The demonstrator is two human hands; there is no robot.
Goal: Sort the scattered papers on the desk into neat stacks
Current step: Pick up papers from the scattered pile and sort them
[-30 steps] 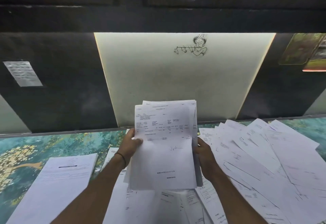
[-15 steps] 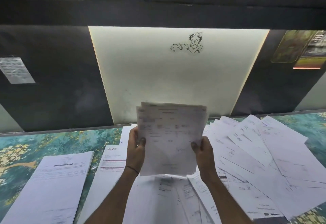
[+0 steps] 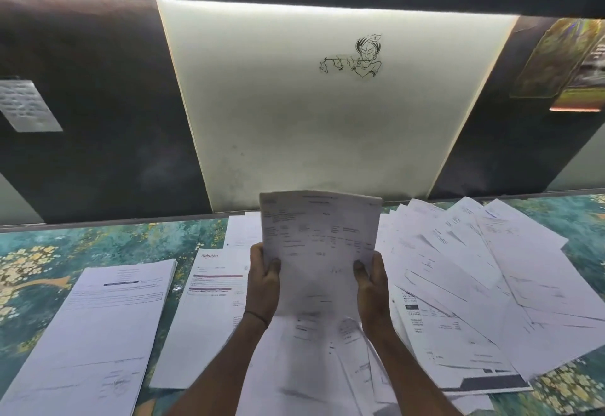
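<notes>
**Head view.** A sheaf of papers is held upright above the counter, its printed face turned to the camera. The lower left edge of the sheaf is gripped by the left hand, with the thumb laid on the front and the fingers passed behind. The lower right edge is gripped in the same way by the right hand. Both forearms are raised from 6 o'clock, and a thin dark band is worn at the left wrist. The print on the sheaf is blurred and cannot be read.

A squared stack is laid on the counter at 8 o'clock of the hands, apart from the other paper. Just beside it, at 9 o'clock of the left hand, a second pile is topped by a sheet headed "Rakuten". Loose sheets are spread in an overlapping fan from 1 to 4 o'clock of the right hand. Further sheets are strewn beneath the forearms at 6 o'clock. The counter surface is patterned in teal with yellow blossoms.

At 12 o'clock a lit pale panel is set between dark wall sections, and a line drawing of a flute player is shown on it. A small printed note is fixed at 10 o'clock, and two pictures at 2 o'clock.
</notes>
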